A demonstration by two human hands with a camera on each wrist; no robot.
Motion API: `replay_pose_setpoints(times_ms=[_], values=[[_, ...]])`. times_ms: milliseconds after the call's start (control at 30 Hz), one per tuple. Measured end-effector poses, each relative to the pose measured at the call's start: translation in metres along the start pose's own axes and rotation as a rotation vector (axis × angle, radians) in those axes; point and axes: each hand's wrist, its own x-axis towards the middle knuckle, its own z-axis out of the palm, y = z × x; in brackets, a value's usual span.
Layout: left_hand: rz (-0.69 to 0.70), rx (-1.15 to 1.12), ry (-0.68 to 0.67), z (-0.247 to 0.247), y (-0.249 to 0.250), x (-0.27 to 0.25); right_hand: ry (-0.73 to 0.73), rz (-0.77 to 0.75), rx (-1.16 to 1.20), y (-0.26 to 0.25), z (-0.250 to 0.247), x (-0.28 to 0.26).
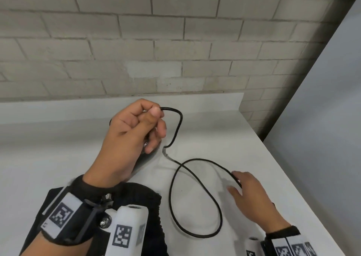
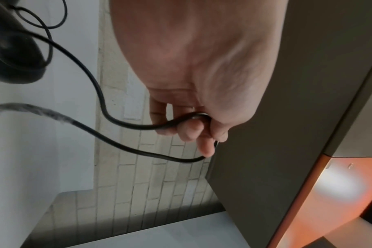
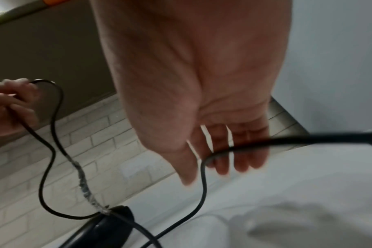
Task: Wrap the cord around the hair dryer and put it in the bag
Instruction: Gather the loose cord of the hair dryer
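A black cord [image 1: 170,195] lies in a big loop on the white counter [image 1: 58,148]. My left hand [image 1: 154,113] is raised over the counter and pinches the cord [image 2: 138,127] between thumb and fingers. The black hair dryer [image 2: 11,50] lies below that hand and is mostly hidden in the head view; its end shows in the right wrist view [image 3: 108,226]. My right hand [image 1: 240,185] is spread with straight fingers, and the cord [image 3: 204,184] runs across them. The black bag [image 1: 140,197] lies under my left wrist.
A pale brick wall [image 1: 175,41] closes the back of the counter. A grey panel [image 1: 322,119] stands along the counter's right edge. A stretch of the cord near the dryer is wrapped in clear tape [image 3: 85,193].
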Motion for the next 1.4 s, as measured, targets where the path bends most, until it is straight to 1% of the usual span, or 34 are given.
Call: replay_pose_setpoints(times_ms=[67, 133, 233, 300, 367, 467, 567, 667, 733, 800, 867, 933, 1000, 1067, 1133, 1233, 1300, 1367, 1400], values=[[-0.025, 0.021, -0.031, 0.004, 0.001, 0.000, 0.112, -0.076, 0.153, -0.030, -0.002, 0.000], [-0.048, 0.038, -0.073, 0.012, 0.000, 0.000, 0.152, -0.184, 0.266, -0.065, -0.009, -0.002], [-0.074, 0.045, -0.160, 0.026, -0.002, -0.004, 0.125, -0.347, 0.355, -0.108, -0.011, -0.004], [-0.098, 0.061, -0.197, 0.032, -0.005, -0.008, 0.107, -0.457, 0.458, -0.125, -0.010, -0.002], [-0.109, 0.074, -0.225, 0.034, -0.010, -0.014, 0.117, -0.507, 0.586, -0.132, -0.010, 0.000], [-0.109, 0.158, -0.272, 0.027, -0.020, -0.021, 0.091, -0.436, 0.718, -0.124, -0.012, 0.000], [-0.119, 0.287, -0.292, 0.014, -0.034, -0.025, 0.082, -0.368, 0.852, -0.110, -0.020, -0.001], [-0.118, 0.511, -0.349, -0.001, -0.060, -0.026, 0.102, -0.220, 1.073, -0.098, -0.032, -0.001], [-0.140, 0.670, -0.344, -0.013, -0.082, -0.026, 0.168, -0.125, 1.110, -0.086, -0.041, 0.000], [-0.157, 0.790, -0.251, -0.026, -0.100, -0.024, 0.257, -0.042, 1.104, -0.069, -0.050, 0.003], [-0.163, 0.865, -0.121, -0.043, -0.117, -0.019, 0.308, 0.045, 1.089, -0.048, -0.058, 0.005], [-0.222, 0.960, -0.018, -0.061, -0.130, -0.014, 0.306, 0.117, 1.033, -0.026, -0.066, 0.005], [-0.308, 1.068, 0.035, -0.077, -0.140, -0.009, 0.277, 0.164, 0.929, -0.008, -0.070, 0.000], [-0.382, 1.132, 0.065, -0.089, -0.146, -0.005, 0.219, 0.174, 0.788, 0.005, -0.067, -0.007], [-0.450, 1.131, 0.077, -0.096, -0.147, -0.002, 0.145, 0.168, 0.646, 0.016, -0.059, -0.013], [-0.527, 1.091, 0.051, -0.104, -0.146, 0.000, 0.110, 0.184, 0.324, 0.036, -0.041, -0.018], [-0.532, 1.083, 0.024, -0.108, -0.145, 0.000, 0.114, 0.216, 0.139, 0.043, -0.029, -0.019], [-0.519, 1.074, 0.006, -0.112, -0.142, -0.002, 0.125, 0.287, -0.019, 0.040, -0.017, -0.019], [-0.512, 1.068, -0.008, -0.114, -0.140, -0.003, 0.138, 0.296, -0.098, 0.039, -0.012, -0.018]])
